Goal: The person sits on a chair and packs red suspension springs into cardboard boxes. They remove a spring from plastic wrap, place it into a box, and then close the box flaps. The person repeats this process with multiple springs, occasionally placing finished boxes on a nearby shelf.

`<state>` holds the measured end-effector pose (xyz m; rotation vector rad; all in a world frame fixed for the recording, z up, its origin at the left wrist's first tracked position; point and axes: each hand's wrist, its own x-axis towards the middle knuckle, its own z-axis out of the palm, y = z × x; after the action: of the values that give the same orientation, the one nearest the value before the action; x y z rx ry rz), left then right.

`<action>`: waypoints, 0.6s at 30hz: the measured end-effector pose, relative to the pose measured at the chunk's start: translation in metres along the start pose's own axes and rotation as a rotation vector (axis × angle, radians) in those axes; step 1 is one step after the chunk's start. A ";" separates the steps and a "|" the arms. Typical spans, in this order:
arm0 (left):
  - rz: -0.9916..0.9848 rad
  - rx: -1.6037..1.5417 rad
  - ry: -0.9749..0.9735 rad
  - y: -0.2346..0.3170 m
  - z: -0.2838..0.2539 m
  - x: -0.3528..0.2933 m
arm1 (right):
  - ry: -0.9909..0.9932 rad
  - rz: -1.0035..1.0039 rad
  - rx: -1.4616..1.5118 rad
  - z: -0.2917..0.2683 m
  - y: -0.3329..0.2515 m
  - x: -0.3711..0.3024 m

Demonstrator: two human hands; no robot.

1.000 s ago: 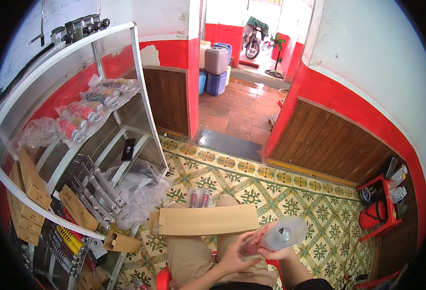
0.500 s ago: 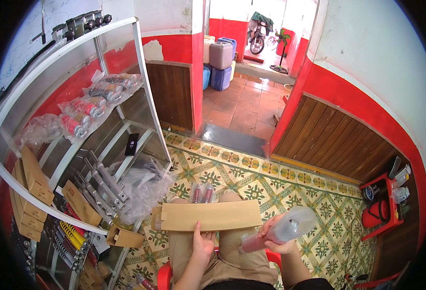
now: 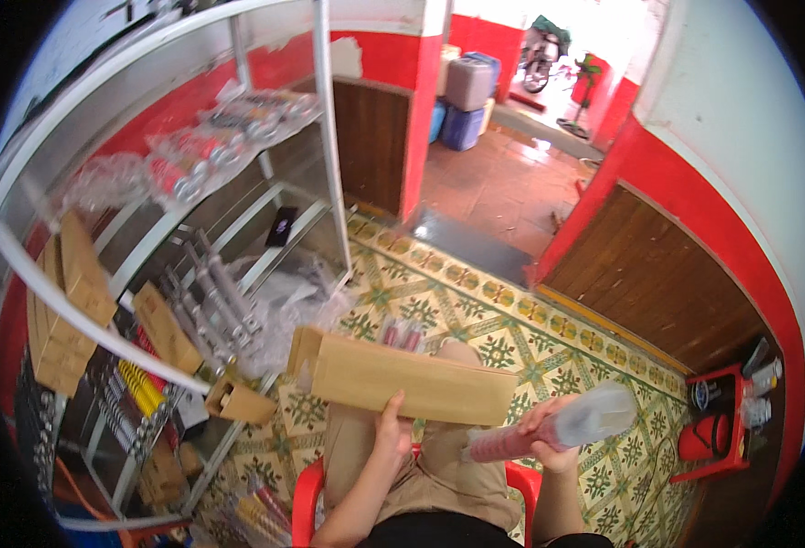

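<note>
A long brown cardboard box (image 3: 412, 376) lies across my lap, its left end standing open with flaps out. My left hand (image 3: 390, 434) grips the box's near edge, thumb on top and fingers underneath. On the right, my right hand (image 3: 549, 433) is wrapped round a plastic-wrapped shock absorber (image 3: 503, 444), with reddish coils showing toward its left end. The clear wrap (image 3: 599, 413) bulges out past my hand on the right. Beyond the box, two more wrapped reddish parts (image 3: 402, 334) stand between my knees, partly hidden by it.
At left, a metal-framed shelf (image 3: 331, 155) holds bagged shock absorbers (image 3: 176, 173), grey fork tubes (image 3: 215, 283), a phone (image 3: 282, 226) and cardboard boxes (image 3: 87, 274). More wrapped springs (image 3: 261, 507) lie low at left. A red stand (image 3: 739, 411) is by the right wall.
The scene has shifted rightward and tilted in view. The box now slants down toward the right, its left end flaps showing more. Both hands keep their holds.
</note>
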<state>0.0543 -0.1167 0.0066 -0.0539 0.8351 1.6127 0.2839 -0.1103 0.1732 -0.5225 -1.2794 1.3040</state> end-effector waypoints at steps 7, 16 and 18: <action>0.468 0.326 -0.138 0.029 0.052 -0.026 | 0.123 -0.053 0.176 -0.005 -0.019 0.008; 0.737 0.848 -0.296 0.022 0.090 -0.068 | -0.033 -0.342 0.663 -0.014 -0.144 0.052; 0.704 0.810 -0.338 0.019 0.096 -0.078 | -0.121 -0.402 0.777 -0.009 -0.178 0.066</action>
<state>0.0958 -0.1307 0.1234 1.1627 1.2528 1.7107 0.3492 -0.0975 0.3514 0.3484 -0.8128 1.3669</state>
